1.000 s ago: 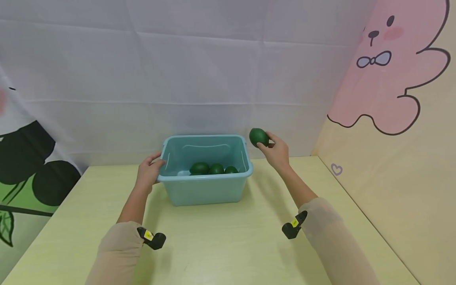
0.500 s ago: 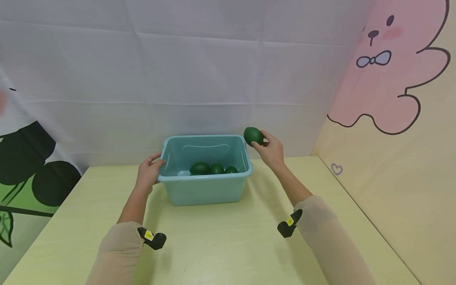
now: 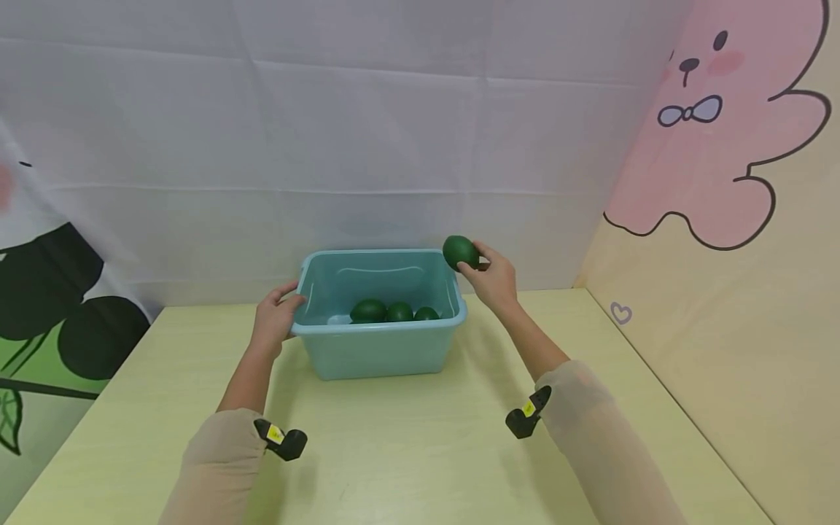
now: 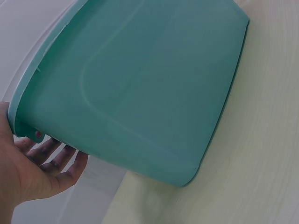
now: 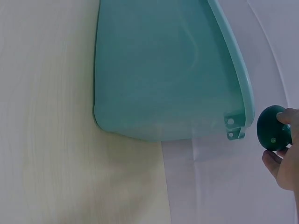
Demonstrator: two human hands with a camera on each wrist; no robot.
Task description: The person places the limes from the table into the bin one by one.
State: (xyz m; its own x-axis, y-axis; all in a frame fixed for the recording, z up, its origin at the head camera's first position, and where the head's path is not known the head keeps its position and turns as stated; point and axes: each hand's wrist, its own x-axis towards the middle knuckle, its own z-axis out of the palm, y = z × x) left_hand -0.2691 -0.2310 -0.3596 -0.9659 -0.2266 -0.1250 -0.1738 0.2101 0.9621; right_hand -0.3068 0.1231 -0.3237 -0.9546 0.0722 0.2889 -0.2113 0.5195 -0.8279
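Observation:
A light blue-green plastic tub (image 3: 380, 350) stands on the table. My left hand (image 3: 274, 317) grips the rim at its left end, thumb over the edge and fingers beneath, as the left wrist view also shows. My right hand (image 3: 492, 278) pinches a dark green oval fruit (image 3: 461, 252) between thumb and fingers, at the tub's back right corner. In the right wrist view the fruit (image 5: 272, 128) is just outside the rim. Inside the tub lie more dark green fruits (image 3: 369, 310), partly hidden by the front wall.
The pale yellow table (image 3: 394, 452) reaches to a white cloth backdrop (image 3: 367, 131). A side wall with a pink cartoon bear (image 3: 709, 160) rises at the right. Dark cartoon shapes (image 3: 49, 266) are printed on the left side panel. Small black devices (image 3: 285, 442) sit on both sleeves.
My right hand has moved a little to the left with the fruit, bringing it over the tub's back right corner. The left hand and the tub have stayed put.

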